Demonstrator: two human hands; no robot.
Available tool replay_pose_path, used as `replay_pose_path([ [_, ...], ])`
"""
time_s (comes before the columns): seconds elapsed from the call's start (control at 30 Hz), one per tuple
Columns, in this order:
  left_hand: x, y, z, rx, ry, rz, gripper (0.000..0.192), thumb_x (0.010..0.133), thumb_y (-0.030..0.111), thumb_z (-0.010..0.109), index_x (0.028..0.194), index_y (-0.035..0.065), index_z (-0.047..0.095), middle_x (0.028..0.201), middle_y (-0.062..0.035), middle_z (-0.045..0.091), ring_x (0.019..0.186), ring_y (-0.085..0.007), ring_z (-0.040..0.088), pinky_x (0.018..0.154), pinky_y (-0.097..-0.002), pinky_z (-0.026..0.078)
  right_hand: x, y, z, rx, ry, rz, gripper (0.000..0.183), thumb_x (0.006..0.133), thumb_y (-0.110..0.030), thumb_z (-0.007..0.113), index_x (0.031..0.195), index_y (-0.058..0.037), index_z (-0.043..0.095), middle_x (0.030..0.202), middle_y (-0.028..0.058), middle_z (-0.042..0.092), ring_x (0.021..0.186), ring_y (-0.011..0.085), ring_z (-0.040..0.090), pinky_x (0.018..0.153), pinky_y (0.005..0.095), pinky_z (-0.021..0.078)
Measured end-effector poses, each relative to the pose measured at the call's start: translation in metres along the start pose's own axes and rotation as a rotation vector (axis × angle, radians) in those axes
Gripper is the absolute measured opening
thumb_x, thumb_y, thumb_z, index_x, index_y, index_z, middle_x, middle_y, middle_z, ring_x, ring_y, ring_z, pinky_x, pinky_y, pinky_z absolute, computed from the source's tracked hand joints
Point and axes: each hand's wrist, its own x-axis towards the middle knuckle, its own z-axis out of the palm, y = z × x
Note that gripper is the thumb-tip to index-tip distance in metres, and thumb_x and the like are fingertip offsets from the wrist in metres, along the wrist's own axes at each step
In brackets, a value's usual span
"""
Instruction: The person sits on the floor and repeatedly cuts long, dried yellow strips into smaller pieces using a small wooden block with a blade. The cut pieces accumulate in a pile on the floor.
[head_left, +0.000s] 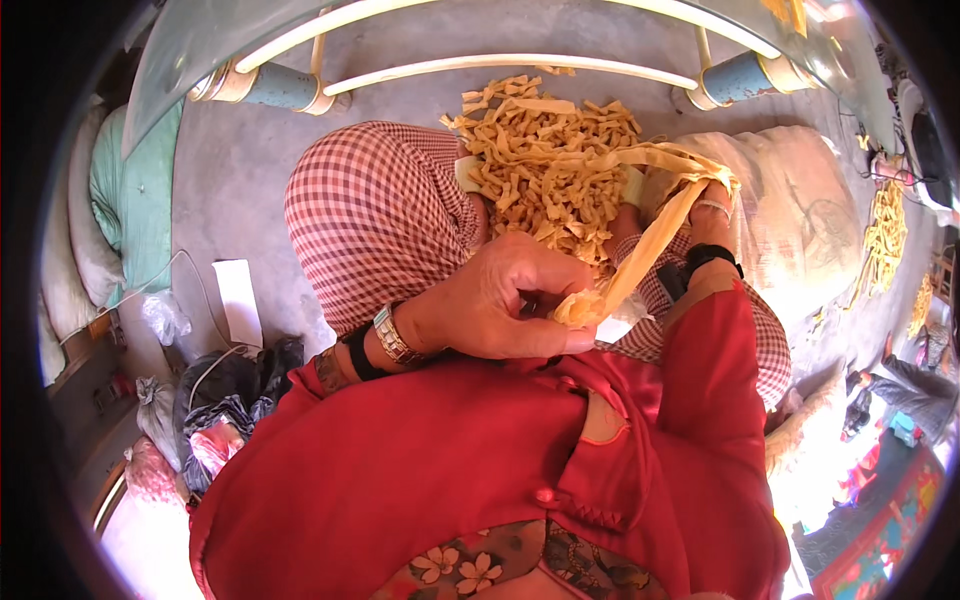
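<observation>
My left hand (495, 300), with a metal-band watch at the wrist, pinches the rolled end (580, 309) of a pale yellow strip between thumb and fingers. From there the strip (649, 244) runs taut up to my right hand (711, 206), which is farther out on the right. Several strips lie over the right hand's fingers and mostly hide them. Other long strips trail left from it across a pile of short, folded or knotted yellow pieces (555, 187) on the floor between my legs. The strips' material cannot be told.
A large stuffed sack (795, 202) lies right of my legs. Beyond the pile is a metal frame (510, 61) with blue parts. Green sacks (150, 202), a white board (238, 300) and dark plastic bags (225, 382) are on the left. More strips (885, 232) lie far right, near another person's legs (911, 394).
</observation>
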Motion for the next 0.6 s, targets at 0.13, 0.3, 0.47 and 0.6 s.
replay_pose_path([
  [0.13, 0.005, 0.005, 0.0, -0.135, 0.007, -0.096, 0.008, 0.074, 0.002, 0.068, 0.072, 0.0013, 0.06, 0.067, -0.0078, 0.062, 0.057, -0.0156, 0.057, 0.052, -0.0267, 0.042, 0.009, 0.004, 0.0, 0.011, -0.003, -0.005, 0.028, 0.086, -0.016, 0.057, 0.111, -0.0017, 0.06, 0.101, 0.0188, 0.066, 0.089, 0.0341, 0.065, 0.077, 0.0409, 0.0523],
  [0.3, 0.014, 0.001, 0.001, -0.2, 0.008, -0.074, 0.007, 0.075, 0.002, 0.067, 0.072, -0.0001, 0.061, 0.065, -0.0081, 0.061, 0.056, -0.0146, 0.055, 0.051, -0.0262, 0.041, 0.013, 0.007, -0.001, 0.009, 0.001, -0.014, 0.028, 0.086, -0.015, 0.057, 0.11, -0.0015, 0.06, 0.1, 0.0189, 0.066, 0.089, 0.0343, 0.065, 0.077, 0.041, 0.0523],
  [0.47, 0.022, 0.001, 0.001, -0.161, 0.007, -0.068, 0.007, 0.075, 0.003, 0.068, 0.073, 0.0, 0.062, 0.065, -0.0075, 0.061, 0.055, -0.014, 0.055, 0.05, -0.0259, 0.041, 0.013, 0.01, -0.003, 0.0, 0.001, -0.009, 0.027, 0.086, -0.015, 0.057, 0.109, -0.0014, 0.061, 0.1, 0.019, 0.067, 0.089, 0.0345, 0.065, 0.077, 0.041, 0.0523],
  [0.6, 0.019, 0.003, 0.002, -0.184, 0.016, -0.056, 0.008, 0.076, 0.004, 0.068, 0.073, 0.0003, 0.061, 0.065, -0.0076, 0.061, 0.055, -0.0138, 0.055, 0.05, -0.0259, 0.041, 0.008, 0.01, -0.007, -0.02, 0.008, -0.012, 0.027, 0.086, -0.015, 0.057, 0.108, -0.0012, 0.061, 0.1, 0.019, 0.067, 0.089, 0.0347, 0.065, 0.077, 0.0411, 0.0523],
])
